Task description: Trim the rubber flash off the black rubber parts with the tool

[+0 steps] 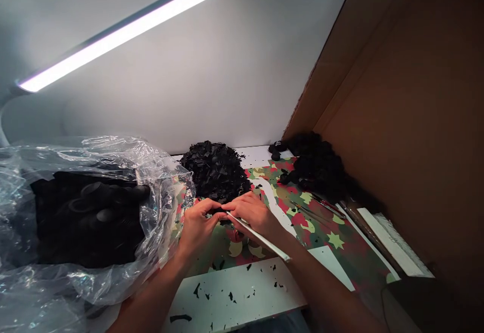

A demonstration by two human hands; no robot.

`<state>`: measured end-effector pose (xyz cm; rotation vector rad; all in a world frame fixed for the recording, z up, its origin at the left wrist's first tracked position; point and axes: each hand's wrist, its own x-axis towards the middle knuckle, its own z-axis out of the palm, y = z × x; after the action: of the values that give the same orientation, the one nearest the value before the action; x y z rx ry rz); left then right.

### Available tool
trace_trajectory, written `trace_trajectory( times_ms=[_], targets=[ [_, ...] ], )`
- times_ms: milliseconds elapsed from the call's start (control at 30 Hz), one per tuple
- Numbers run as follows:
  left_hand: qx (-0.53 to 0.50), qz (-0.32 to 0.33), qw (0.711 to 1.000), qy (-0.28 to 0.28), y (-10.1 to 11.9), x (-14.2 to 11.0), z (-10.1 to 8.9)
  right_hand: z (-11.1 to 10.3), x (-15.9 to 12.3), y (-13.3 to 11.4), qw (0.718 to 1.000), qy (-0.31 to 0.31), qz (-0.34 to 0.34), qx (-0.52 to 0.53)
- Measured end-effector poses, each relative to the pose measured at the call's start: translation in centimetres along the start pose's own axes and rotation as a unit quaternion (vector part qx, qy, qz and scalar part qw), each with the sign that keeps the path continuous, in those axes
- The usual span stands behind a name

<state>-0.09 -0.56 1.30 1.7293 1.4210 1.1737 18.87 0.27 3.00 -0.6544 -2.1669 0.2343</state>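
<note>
My left hand (203, 223) and my right hand (257, 215) meet over the patterned mat, fingertips almost touching. Between them is a small black piece (217, 211), mostly hidden by the fingers and pinched by my left hand. A slim white stick-like tool (260, 239) lies in my right hand, one end at the fingertips and the other pointing down and right over the wrist. Its working tip is too small to make out. Just behind the hands rises a heap of black scraps (215, 169).
To the left, a clear plastic bag (161, 172) holds black round parts (102, 202). Another black pile (317, 164) sits at the back right by a cardboard wall (397, 121). Thin tools (328, 206) lie on the camouflage-patterned mat (336, 257). Black bits dot a white board (234, 290). A lamp (124, 33) shines above.
</note>
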Motion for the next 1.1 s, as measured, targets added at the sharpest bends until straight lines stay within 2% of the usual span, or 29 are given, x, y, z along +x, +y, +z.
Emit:
trace_trajectory(
  times_ms=[100,200,267,333,433,500,667,800,933,1100],
  targets=[
    [0.010,0.006,1.000,-0.006,0.2,-0.1,0.1,0.8,-0.4,0.6,0.998,-0.004,-0.008,-0.061],
    [-0.008,-0.011,1.000,-0.004,0.4,-0.2,-0.1,0.5,-0.4,1.1,0.993,0.026,0.074,-0.084],
    [-0.037,-0.039,0.999,-0.005,0.4,-0.2,-0.2,-0.1,-0.3,1.0,0.987,0.034,0.156,-0.022],
    [-0.070,-0.065,0.995,-0.013,0.3,-0.1,-0.4,-0.8,-0.2,0.6,0.972,0.024,0.218,0.086],
    [-0.094,-0.078,0.992,-0.019,0.0,0.0,-0.5,-1.1,-0.2,0.0,0.947,0.007,0.256,0.193],
    [-0.089,-0.075,0.993,-0.014,-0.1,0.1,-0.5,-1.0,-0.2,-0.3,0.946,0.000,0.255,0.201],
    [-0.053,-0.055,0.997,-0.003,0.0,0.1,-0.5,-0.9,-0.1,-0.3,0.963,-0.023,0.225,0.146],
    [-0.016,-0.029,0.999,0.001,0.1,0.1,-0.3,-0.7,0.0,-0.1,0.986,-0.025,0.139,0.085],
    [0.009,-0.006,1.000,0.000,-0.3,0.1,-0.2,1.0,-0.4,0.2,0.998,0.000,0.054,-0.032],
    [0.021,0.014,1.000,-0.004,-0.3,0.4,-0.6,2.5,-0.8,0.4,0.994,-0.010,0.053,-0.092]
  ],
)
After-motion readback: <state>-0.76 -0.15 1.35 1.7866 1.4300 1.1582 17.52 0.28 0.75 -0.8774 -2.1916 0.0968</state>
